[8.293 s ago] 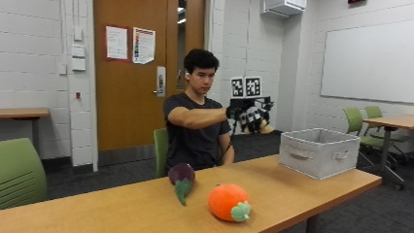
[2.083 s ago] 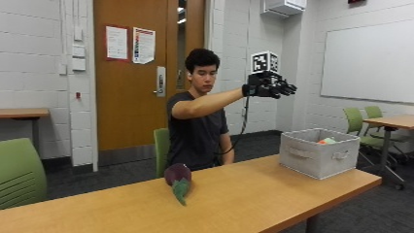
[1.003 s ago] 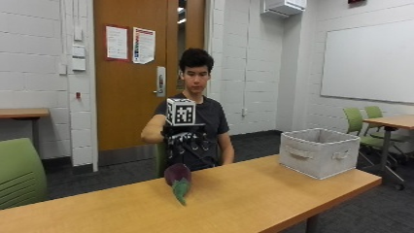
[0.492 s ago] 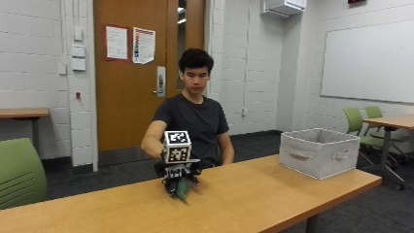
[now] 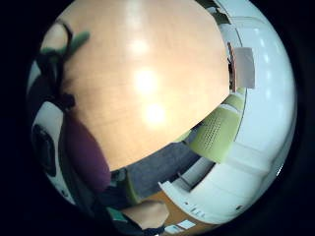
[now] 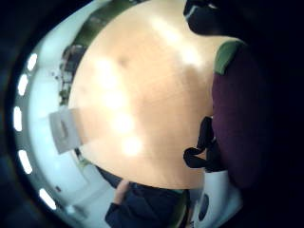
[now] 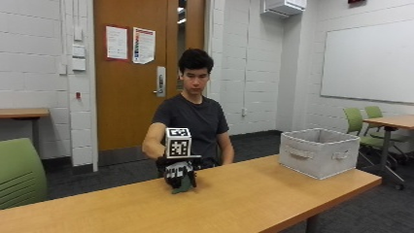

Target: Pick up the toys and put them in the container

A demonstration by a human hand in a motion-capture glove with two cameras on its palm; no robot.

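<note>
1. Long wooden table [image 7: 271,194], running across the room in front of the seated person and carrying everything listed below.
2. Grey fabric container [image 7: 319,152], standing upright near the table's far right end, well apart from the hand; handle on its front wall, open top. Inside hidden behind its walls from the outside view, so contents cannot be told. Shown small and pale at the table's far edge in the thumb side palm view [image 6: 64,133].
3. Gloved right hand [image 7: 179,173], lowered onto the table well to the left of the container, arm stretched forward from the shoulder. Fingers [image 7: 175,171] curled downward over the toy, wrapped about it.
4. Purple eggplant toy [image 7: 183,183], lying on the table under the hand, well left of the container and outside it; only its green stem end pokes out below the glove in the outside view. Purple body close against the palm in both palm views [image 6: 240,118] [image 5: 88,155], green cap toward the table's middle, black straps across it.
</note>
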